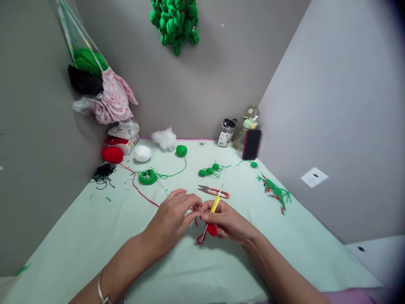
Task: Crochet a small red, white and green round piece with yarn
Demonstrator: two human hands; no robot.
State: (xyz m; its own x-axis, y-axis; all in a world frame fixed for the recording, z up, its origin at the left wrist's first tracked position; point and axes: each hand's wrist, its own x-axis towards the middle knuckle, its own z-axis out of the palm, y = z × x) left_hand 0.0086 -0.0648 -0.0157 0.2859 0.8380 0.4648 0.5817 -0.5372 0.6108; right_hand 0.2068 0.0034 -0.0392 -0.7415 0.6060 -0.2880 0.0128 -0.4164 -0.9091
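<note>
OK so, 12 being straight away from us: nearest is a little red loop (200,241), low by the bottom end of our hook (215,204). The red piece (211,230) sits just past it, tucked under the fingers of our right hand (226,217), around 8 o'clock from the middle of that hand. So the right is clearly the nearer one.

What it all hangs on, we'd say, is the hook's line: long axis from 7 up to 1, yellow handle gripped in the right hand, lower end beside the red piece and pointing back at us. The left hand (179,209) comes in from 9, fingers bent and narrow, tips right up against the right's. Can't tell what's pinched in there, if anything.

The red strand (145,197) runs from under the left hand out to the red ball (112,155) at 10. Snips (213,191) lie on the bench (79,228) just beyond our fingers at 12, pretty much crosswise, with green bits (209,171) further along the same way. Clippings (275,190) are between 2 and 3, green coil (148,177) at 10, green ball (181,150) at 11, phone (252,144) propped at 1.
</note>
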